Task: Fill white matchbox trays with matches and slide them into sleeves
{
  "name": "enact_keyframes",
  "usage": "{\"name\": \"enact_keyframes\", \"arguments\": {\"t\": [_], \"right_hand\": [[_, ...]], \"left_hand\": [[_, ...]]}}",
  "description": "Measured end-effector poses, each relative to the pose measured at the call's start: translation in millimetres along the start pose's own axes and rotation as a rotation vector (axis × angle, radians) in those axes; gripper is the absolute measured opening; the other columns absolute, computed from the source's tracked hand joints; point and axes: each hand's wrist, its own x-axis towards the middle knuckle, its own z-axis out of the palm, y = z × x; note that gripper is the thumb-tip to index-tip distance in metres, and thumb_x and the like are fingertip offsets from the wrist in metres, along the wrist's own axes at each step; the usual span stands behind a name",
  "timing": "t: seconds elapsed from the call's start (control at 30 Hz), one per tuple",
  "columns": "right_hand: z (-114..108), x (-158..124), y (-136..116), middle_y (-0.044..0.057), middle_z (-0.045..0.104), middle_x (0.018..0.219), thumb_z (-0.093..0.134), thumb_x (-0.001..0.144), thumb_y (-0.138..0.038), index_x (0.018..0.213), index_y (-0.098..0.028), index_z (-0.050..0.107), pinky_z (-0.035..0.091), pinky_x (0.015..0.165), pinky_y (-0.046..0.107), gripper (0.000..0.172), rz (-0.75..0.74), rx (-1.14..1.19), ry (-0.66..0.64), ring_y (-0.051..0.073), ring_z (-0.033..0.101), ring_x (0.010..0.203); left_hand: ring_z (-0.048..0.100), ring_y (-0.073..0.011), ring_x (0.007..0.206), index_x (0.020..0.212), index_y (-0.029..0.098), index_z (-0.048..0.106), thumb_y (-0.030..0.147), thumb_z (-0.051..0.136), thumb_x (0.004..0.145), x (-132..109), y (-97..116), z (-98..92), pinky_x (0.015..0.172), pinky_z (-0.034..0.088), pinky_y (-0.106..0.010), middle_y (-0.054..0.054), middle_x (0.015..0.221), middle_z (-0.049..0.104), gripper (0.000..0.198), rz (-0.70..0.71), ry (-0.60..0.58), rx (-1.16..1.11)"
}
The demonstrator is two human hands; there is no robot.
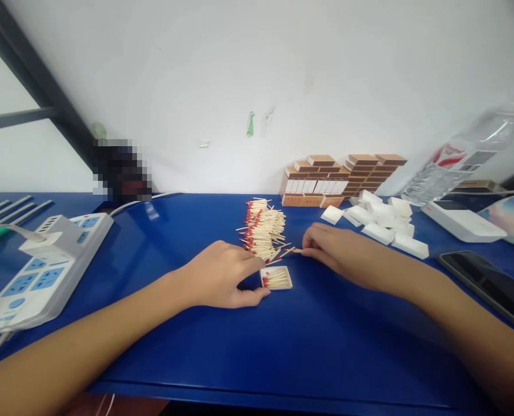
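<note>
A small white matchbox tray (pixel 289 278) holding red-tipped matches lies on the blue table (pixel 317 346). My left hand (pixel 226 274) grips the tray's left end between thumb and fingers. Just behind the tray is a long pile of loose matches (pixel 263 228), most with their red heads to the left. My right hand (pixel 326 248) is closed in a pinch at the pile's right front edge, with pale matchsticks (pixel 297 251) at its fingertips. How many matches it holds I cannot tell.
Matchboxes (pixel 315 179) are stacked against the wall, with several white trays (pixel 382 216) heaped before them. Rightward are a plastic bottle (pixel 460 153), a white box (pixel 465 221) and a phone (pixel 491 286). A power strip (pixel 44 271) with cables lies at left.
</note>
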Motion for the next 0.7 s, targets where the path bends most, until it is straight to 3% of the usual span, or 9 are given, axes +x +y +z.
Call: {"name": "enact_keyframes", "arguments": {"t": [0.2,0.37,0.57,0.7], "right_hand": [[-9.9,-3.4,5.4,0.006,0.068,0.091,0.042,0.104,-0.042,0.093,-0.022,0.059,0.041,0.064,0.034,0.028,0.074,-0.113,0.1,0.021,0.062,0.073],[-11.8,-3.6,1.7,0.007,0.068,0.094,0.04,0.106,-0.043,0.097,-0.022,0.058,0.042,0.066,0.034,0.029,0.041,-0.101,0.12,0.021,0.063,0.075],[6.2,-2.8,-31.4,0.006,0.065,0.095,0.043,0.107,-0.034,0.096,-0.021,0.057,0.037,0.056,0.031,0.022,-0.071,-0.14,0.058,0.017,0.06,0.064],[23.0,-3.2,-41.6,0.006,0.062,0.097,0.045,0.105,-0.023,0.098,-0.019,0.056,0.032,0.053,0.031,0.013,-0.175,-0.26,0.084,0.016,0.057,0.061]], "left_hand": [[0.069,-0.0179,0.066,0.098,0.017,0.07,0.048,0.059,0.095,0.7,0.8,-1.6,0.057,0.044,-0.029,-0.001,0.072,0.07,0.033,-0.018,-0.025,0.01],[0.07,-0.0184,0.068,0.102,0.017,0.071,0.047,0.06,0.095,1.2,0.9,-1.4,0.058,0.046,-0.029,-0.002,0.074,0.071,0.033,-0.033,-0.027,-0.005],[0.071,-0.0199,0.071,0.104,0.016,0.072,0.045,0.061,0.094,0.8,-1.0,-0.4,0.061,0.048,-0.03,-0.003,0.077,0.073,0.033,-0.052,-0.022,-0.01],[0.071,-0.0197,0.07,0.103,0.017,0.071,0.046,0.061,0.095,1.6,-1.2,0.1,0.06,0.046,-0.03,-0.002,0.077,0.072,0.032,-0.04,-0.025,-0.008]]}}
